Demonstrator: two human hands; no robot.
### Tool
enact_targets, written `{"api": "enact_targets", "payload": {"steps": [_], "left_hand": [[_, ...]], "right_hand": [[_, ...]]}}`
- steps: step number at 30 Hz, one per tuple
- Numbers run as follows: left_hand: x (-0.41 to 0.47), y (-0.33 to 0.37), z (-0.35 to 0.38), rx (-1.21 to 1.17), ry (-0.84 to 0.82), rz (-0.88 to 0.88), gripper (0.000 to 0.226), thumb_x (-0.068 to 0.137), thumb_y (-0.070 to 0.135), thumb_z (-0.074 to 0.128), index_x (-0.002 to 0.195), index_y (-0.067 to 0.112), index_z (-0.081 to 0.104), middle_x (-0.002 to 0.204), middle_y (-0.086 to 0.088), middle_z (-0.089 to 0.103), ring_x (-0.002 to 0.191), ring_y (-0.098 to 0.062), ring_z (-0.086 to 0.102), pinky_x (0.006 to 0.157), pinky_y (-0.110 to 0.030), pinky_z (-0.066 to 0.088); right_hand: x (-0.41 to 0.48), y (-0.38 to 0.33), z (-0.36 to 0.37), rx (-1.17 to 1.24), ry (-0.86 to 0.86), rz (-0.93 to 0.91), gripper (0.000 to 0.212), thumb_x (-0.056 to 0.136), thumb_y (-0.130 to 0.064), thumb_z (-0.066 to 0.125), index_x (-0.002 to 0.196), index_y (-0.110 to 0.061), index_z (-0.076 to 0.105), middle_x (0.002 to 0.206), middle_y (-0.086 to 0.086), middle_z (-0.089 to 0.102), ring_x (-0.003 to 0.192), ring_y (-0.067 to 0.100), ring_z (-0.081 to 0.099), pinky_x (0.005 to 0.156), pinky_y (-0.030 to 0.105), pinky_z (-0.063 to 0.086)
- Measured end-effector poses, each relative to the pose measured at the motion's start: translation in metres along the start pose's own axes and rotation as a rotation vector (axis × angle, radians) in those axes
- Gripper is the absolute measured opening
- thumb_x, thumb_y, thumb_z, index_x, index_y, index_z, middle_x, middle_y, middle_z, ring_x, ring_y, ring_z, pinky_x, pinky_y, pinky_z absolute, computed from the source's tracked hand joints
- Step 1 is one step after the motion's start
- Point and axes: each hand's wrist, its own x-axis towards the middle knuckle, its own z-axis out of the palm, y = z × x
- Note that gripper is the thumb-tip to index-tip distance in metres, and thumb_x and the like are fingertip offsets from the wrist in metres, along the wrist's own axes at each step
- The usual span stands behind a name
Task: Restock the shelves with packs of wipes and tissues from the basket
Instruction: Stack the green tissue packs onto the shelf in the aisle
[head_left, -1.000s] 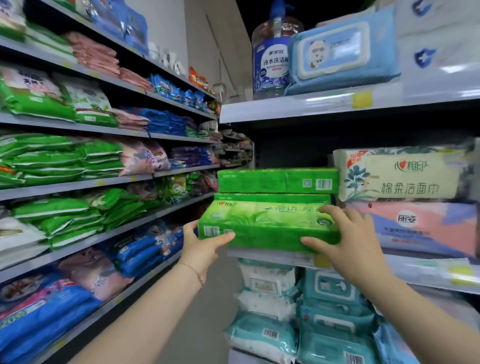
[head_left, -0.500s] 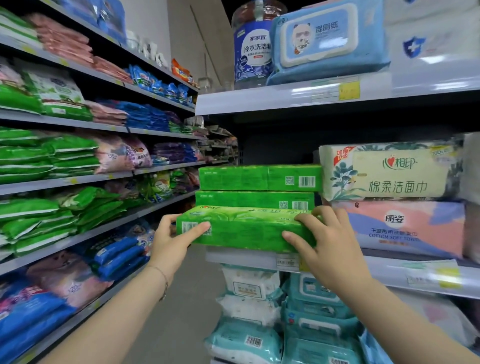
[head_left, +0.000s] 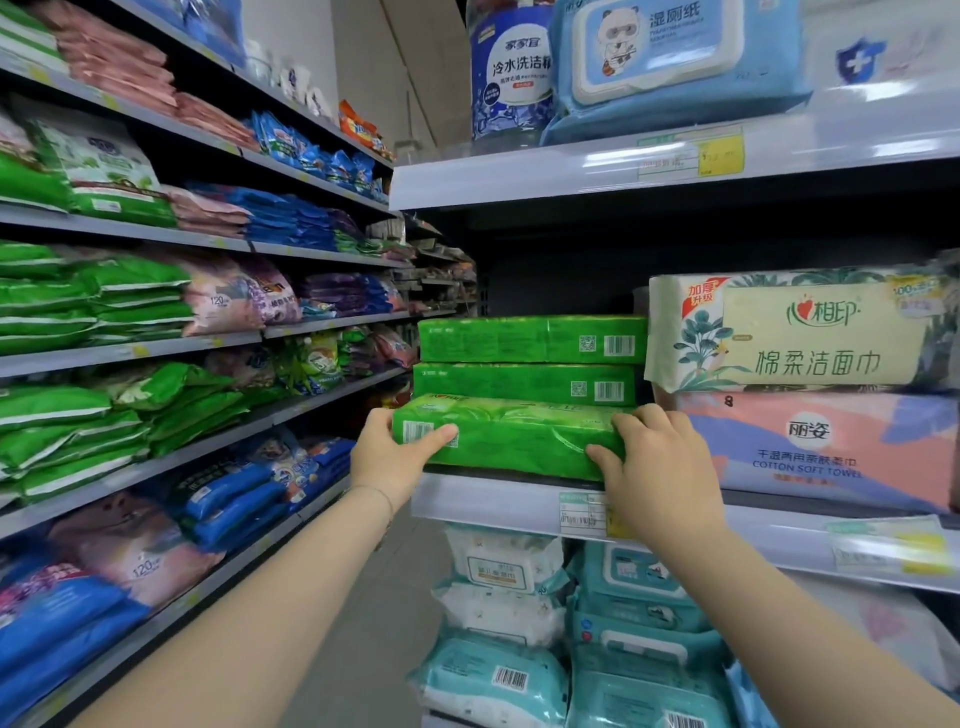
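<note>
Hands first: we see the left hand at the left end of a green tissue pack, with the thumb laid over the front face near a barcode and the other fingers hidden behind the end of the pack. The right hand takes the right end, its fingers curled over the top edge and its thumb pressed on the front face low down. Both hands are closed around this one pack, so the grip is a holding grip at each end.

The pack lies flat on the middle shelf, its front face a little past the shelf lip. We cannot tell whether its whole weight is on the shelf. Two more green packs are stacked directly on top of it, one over the other, with barcodes to the right. Just beside this stack, to the right, a pink cotton towel pack lies on the same shelf, and a cream facial towel pack rests on it.

On the upper shelf we see a blue wet wipe pack next to a blue bottle. Under the middle shelf, teal wipe packs and white ones are piled. Across the aisle, the left shelving carries green, pink and blue bags in rows.
</note>
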Motion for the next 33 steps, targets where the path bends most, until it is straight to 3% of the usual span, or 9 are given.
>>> {"api": "enact_targets", "payload": {"steps": [4, 8, 13, 18, 21, 27, 30, 33], "left_hand": [[0.006, 0.0, 0.005, 0.132, -0.095, -0.053, 0.061, 0.077, 0.043, 0.074, 0.121, 0.01, 0.048, 0.118, -0.008, 0.059, 0.109, -0.027, 0.054, 0.085, -0.034, 0.043], [0.007, -0.002, 0.001, 0.235, -0.192, -0.081, 0.074, 0.08, 0.052, 0.067, 0.135, 0.012, 0.037, 0.13, -0.009, 0.053, 0.117, -0.03, 0.051, 0.094, -0.038, 0.044], [-0.029, -0.008, -0.016, 0.454, 0.09, 0.227, 0.051, 0.085, 0.034, 0.064, 0.126, 0.015, 0.04, 0.126, -0.01, 0.048, 0.116, -0.031, 0.046, 0.095, -0.046, 0.041], [-0.08, -0.041, -0.032, 0.704, -0.028, 0.473, 0.046, 0.081, 0.03, 0.065, 0.122, 0.019, 0.047, 0.12, -0.001, 0.048, 0.114, -0.025, 0.041, 0.084, -0.039, 0.033], [-0.103, -0.072, -0.043, 0.824, -0.128, 0.522, 0.05, 0.078, 0.031, 0.067, 0.123, 0.018, 0.049, 0.123, -0.002, 0.049, 0.114, -0.026, 0.043, 0.083, -0.039, 0.035], [-0.153, -0.157, -0.051, 0.912, -0.332, 0.364, 0.052, 0.069, 0.048, 0.044, 0.11, 0.018, 0.056, 0.11, -0.002, 0.057, 0.098, -0.028, 0.056, 0.074, -0.037, 0.041], [-0.177, -0.201, -0.051, 0.961, -0.502, 0.201, 0.056, 0.074, 0.046, 0.05, 0.123, 0.019, 0.05, 0.122, -0.004, 0.052, 0.113, -0.028, 0.051, 0.087, -0.039, 0.041], [-0.2, -0.242, -0.048, 1.017, -0.648, 0.038, 0.057, 0.084, 0.043, 0.055, 0.135, 0.023, 0.037, 0.135, -0.001, 0.041, 0.126, -0.025, 0.04, 0.097, -0.039, 0.035]], "right_hand": [[-0.004, 0.002, 0.004, -0.008, -0.001, 0.017, 0.034, 0.067, -0.02, 0.084, 0.089, 0.001, 0.069, 0.084, 0.018, 0.064, 0.078, 0.038, 0.058, 0.066, 0.044, 0.05], [-0.016, -0.01, -0.005, 0.049, 0.037, -0.034, 0.041, 0.064, -0.01, 0.08, 0.101, 0.0, 0.066, 0.107, 0.024, 0.061, 0.097, 0.045, 0.056, 0.078, 0.05, 0.05], [-0.045, -0.044, -0.011, 0.093, -0.03, -0.218, 0.037, 0.07, -0.021, 0.06, 0.101, -0.002, 0.063, 0.115, 0.025, 0.058, 0.098, 0.041, 0.055, 0.078, 0.044, 0.05], [-0.084, -0.078, 0.001, 0.174, -0.187, -0.388, 0.034, 0.069, -0.022, 0.056, 0.097, -0.004, 0.062, 0.111, 0.021, 0.059, 0.097, 0.039, 0.057, 0.073, 0.043, 0.051], [-0.115, -0.095, 0.015, 0.214, -0.276, -0.451, 0.033, 0.07, -0.025, 0.051, 0.097, -0.007, 0.059, 0.107, 0.019, 0.059, 0.091, 0.037, 0.057, 0.069, 0.042, 0.05], [-0.203, -0.117, 0.057, 0.248, -0.542, -0.501, 0.032, 0.068, -0.032, 0.039, 0.086, -0.015, 0.059, 0.089, 0.007, 0.058, 0.079, 0.029, 0.055, 0.064, 0.036, 0.045], [-0.246, -0.123, 0.079, 0.244, -0.736, -0.438, 0.028, 0.063, -0.031, 0.051, 0.083, -0.015, 0.062, 0.084, 0.007, 0.059, 0.077, 0.029, 0.059, 0.061, 0.035, 0.047], [-0.29, -0.127, 0.094, 0.281, -0.954, -0.344, 0.042, 0.069, -0.031, 0.061, 0.107, -0.013, 0.063, 0.104, 0.012, 0.058, 0.096, 0.034, 0.056, 0.075, 0.041, 0.046]]}}
